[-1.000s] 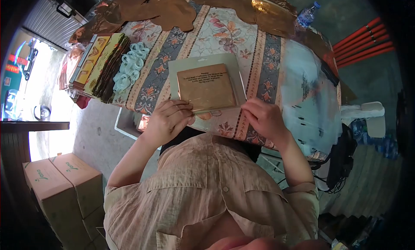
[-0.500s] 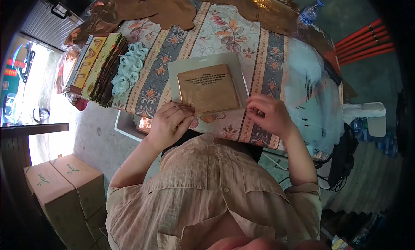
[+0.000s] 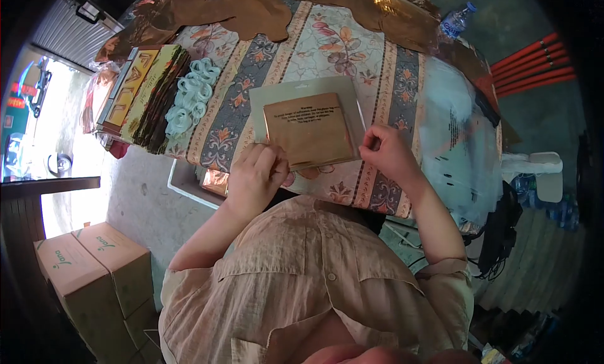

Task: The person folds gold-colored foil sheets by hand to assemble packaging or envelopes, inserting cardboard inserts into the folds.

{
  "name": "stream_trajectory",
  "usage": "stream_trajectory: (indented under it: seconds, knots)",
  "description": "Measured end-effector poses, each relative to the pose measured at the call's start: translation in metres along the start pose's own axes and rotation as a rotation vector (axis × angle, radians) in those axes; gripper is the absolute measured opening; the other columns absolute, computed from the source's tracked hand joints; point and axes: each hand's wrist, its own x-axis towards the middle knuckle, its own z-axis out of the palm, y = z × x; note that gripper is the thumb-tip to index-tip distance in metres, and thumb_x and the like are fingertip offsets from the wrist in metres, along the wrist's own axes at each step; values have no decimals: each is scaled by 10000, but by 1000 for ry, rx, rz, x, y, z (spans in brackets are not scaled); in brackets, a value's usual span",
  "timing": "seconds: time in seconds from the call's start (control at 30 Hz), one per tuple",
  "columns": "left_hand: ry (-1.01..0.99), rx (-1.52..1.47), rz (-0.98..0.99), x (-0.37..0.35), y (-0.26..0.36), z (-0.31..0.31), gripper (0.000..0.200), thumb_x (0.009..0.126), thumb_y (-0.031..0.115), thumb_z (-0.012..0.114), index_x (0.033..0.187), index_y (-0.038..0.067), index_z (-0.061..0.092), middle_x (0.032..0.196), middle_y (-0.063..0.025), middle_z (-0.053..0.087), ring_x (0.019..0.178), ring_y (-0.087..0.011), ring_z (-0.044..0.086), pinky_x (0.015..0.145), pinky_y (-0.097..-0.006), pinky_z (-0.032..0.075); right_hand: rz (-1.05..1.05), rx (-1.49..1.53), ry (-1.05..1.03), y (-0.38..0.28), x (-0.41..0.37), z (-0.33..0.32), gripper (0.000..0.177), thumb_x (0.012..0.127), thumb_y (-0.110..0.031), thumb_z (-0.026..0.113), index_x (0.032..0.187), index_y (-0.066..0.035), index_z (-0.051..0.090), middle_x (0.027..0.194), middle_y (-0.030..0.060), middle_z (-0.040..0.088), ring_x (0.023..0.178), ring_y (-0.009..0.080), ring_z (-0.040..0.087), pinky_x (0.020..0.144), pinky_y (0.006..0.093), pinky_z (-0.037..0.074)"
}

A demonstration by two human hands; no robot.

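Observation:
A clear plastic bag [image 3: 302, 90] with a printed warning and a hang hole lies in front of me on the patterned tablecloth. Inside it shows a square brown, copper-toned sheet [image 3: 309, 137] against a pale backing. My left hand [image 3: 255, 175] is closed at the bag's lower left corner, fingers curled over its edge. On the opposite side, my right hand [image 3: 391, 155] pinches the bag's lower right edge between thumb and fingers. The bag's bottom edge near my left hand is partly hidden by the fingers.
To the left stand stacked printed cards [image 3: 151, 93] and a row of pale ribbon coils [image 3: 192, 97]. Clear plastic bags [image 3: 456, 144] pile up on the right. Brown sheets [image 3: 251, 12] and a water bottle [image 3: 457, 21] sit at the back. Cardboard boxes [image 3: 100, 257] are on the floor.
The fingers of my left hand have curled in more tightly at the bag's corner. My right hand has drawn its fingers together at the edge. The whole view has shifted slightly.

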Motion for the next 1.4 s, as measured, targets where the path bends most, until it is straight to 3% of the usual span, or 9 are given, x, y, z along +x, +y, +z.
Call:
stream_trajectory:
  seconds: [0.07, 0.2, 0.47, 0.63, 0.77, 0.87, 1.07, 1.23, 1.4]
  knots:
    - [-69, 6, -216, -4, 2, 0, 255, 727, 75, 688, 951, 47, 568, 786, -92, 558, 740, -282, 568, 658, -386, 461, 2, -45, 4, -4, 1, 1, 141, 724, -27, 687, 734, 6, 549, 667, 36, 576, 615, 96, 552, 572, 260, 458]
    - [-34, 172, -189, -3, -3, -8, 291, 769, 124, 660, 1023, 43, 542, 873, -113, 531, 838, -296, 536, 718, -401, 413, 27, -95, -16, -1, 4, 2, 156, 719, -30, 686, 724, 10, 535, 669, 47, 585, 622, 106, 559, 575, 266, 459]
    - [-43, 432, -236, -21, -3, -15, 317, 793, 200, 665, 1024, 28, 532, 863, -105, 532, 835, -285, 531, 721, -401, 395, -60, -473, 189, -2, 4, 22, 270, 781, -63, 594, 1034, -62, 500, 850, 166, 635, 706, 341, 640, 623, 431, 515]
    - [-85, 200, -415, -36, 13, -19, 415, 839, 213, 679, 1144, 11, 484, 672, -69, 612, 541, -236, 595, 496, -346, 453, -128, -540, 270, 3, 4, 33, 243, 814, -130, 616, 1029, -74, 516, 878, 142, 651, 738, 332, 658, 620, 458, 523]
    - [-110, -174, -648, -50, 9, -26, 692, 821, 151, 705, 1404, 44, 348, 656, -68, 589, 573, -137, 584, 524, -280, 439, -188, -547, 297, 3, 4, 35, 192, 845, -138, 609, 1019, -74, 556, 907, 111, 641, 728, 300, 663, 631, 420, 532]
    - [-37, -341, -687, -53, 7, -26, 706, 825, 66, 690, 1420, 58, 311, 705, -61, 619, 597, -108, 582, 544, -249, 446, -271, -394, 350, 6, 4, 33, 165, 851, -126, 609, 999, -59, 589, 935, 101, 624, 745, 280, 667, 651, 378, 532]
    - [95, -313, -409, -21, 4, -28, 737, 841, -39, 628, 1449, 62, 224, 835, -69, 665, 649, -92, 592, 584, -220, 468, -118, -100, 307, 2, 1, 24, 166, 848, -69, 595, 1006, -21, 578, 932, 95, 621, 821, 186, 666, 712, 304, 508]
    - [37, -543, -543, 11, -23, -18, 332, 876, 40, 619, 1197, 0, 550, 842, -25, 643, 724, -65, 582, 656, -211, 465, -103, 297, 266, 26, 16, 20, 204, 817, -59, 610, 1009, -6, 564, 861, 54, 622, 792, 131, 602, 699, 284, 479]
    - [28, -888, -491, 33, -41, -8, 139, 901, 18, 590, 1038, 3, 574, 908, 18, 617, 831, -41, 560, 748, -184, 435, -84, 360, 312, 27, 16, 15, 210, 813, -7, 612, 1015, -10, 557, 890, 20, 625, 804, 74, 577, 702, 230, 461]
